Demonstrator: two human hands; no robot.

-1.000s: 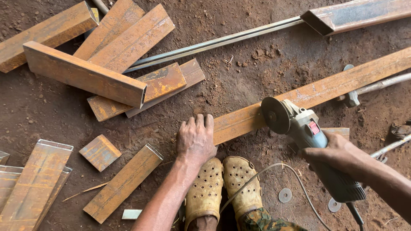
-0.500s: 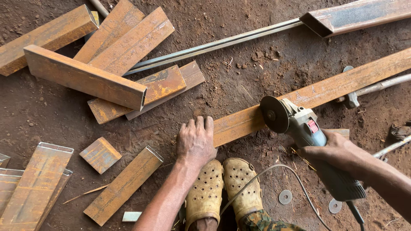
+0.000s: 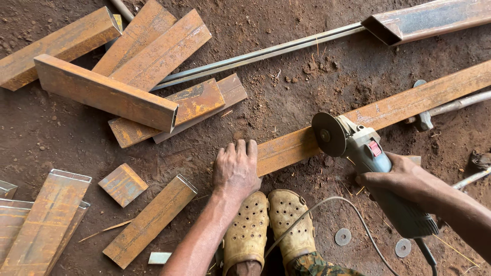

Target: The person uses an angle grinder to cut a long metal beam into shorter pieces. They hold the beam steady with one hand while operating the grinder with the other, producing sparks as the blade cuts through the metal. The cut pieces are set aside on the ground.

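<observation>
A long rusty steel box tube [image 3: 388, 110] lies slanted across the dirt floor. My left hand [image 3: 235, 167] rests flat on the ground at its near cut end, fingers against the tube. My right hand [image 3: 401, 179] grips the body of a grey angle grinder [image 3: 368, 153]. The grinder's dark disc [image 3: 329, 134] stands upright against the tube's near side, a hand's length right of my left hand. My two feet in tan perforated clogs [image 3: 268, 230] sit just below the tube. The grinder's cable [image 3: 327, 207] loops over the right clog.
A heap of cut rusty tube lengths [image 3: 128, 82] lies at upper left, more pieces [image 3: 148, 220] at lower left. Thin steel bars [image 3: 261, 53] and a wider tube [image 3: 424, 18] run along the top. Two flat washers [image 3: 343, 236] lie near the right clog.
The grinder's disc has shifted slightly left and down along the tube. My left hand has stayed at the tube's end.
</observation>
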